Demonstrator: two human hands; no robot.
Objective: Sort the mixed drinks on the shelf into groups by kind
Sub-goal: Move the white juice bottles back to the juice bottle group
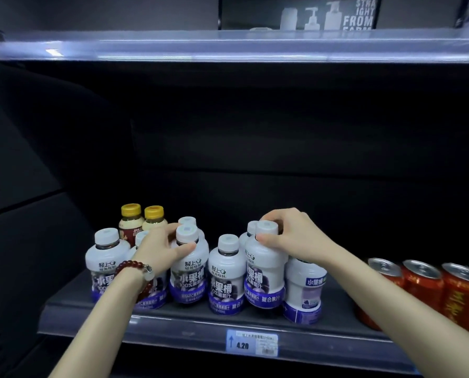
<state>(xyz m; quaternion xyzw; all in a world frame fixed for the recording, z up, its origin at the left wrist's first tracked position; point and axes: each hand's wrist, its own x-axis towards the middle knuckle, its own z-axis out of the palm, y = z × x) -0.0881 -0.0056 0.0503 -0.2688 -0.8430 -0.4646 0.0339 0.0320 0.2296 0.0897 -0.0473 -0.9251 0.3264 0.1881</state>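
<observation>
While reaching from the bottom edge across the clear shelf lip (200, 327), with its blue price tag (252, 343) marked 4.20, both forearms stretched toward a cluster of white grape-juice bottles. Left hand (162, 251), a red bead bracelet (135, 278) at the wrist, clamped around the neck of one white bottle (189, 271) in the front row, thumb and fingers closed just under its cap. Right hand (290, 238) closed on the neck of a second white bottle (264, 271), fingers arched over the cap, thumb pressed at the collar; whether that bottle's base touches the shelf cannot be told. Between the two, a loose white bottle (226, 279) upright; another (103, 264) at far left, and one with its back label turned out (304, 290) just under the right wrist. More white caps partly hidden behind. Red cans (419, 290) side by side to the right, apart from the bottles. Farther back on the left, two yellow-capped bottles (142, 223) touching each other. Above, an upper shelf edge (228, 49) and a dark sign (299, 13) reading "STRAIGHT FROM FARM".
</observation>
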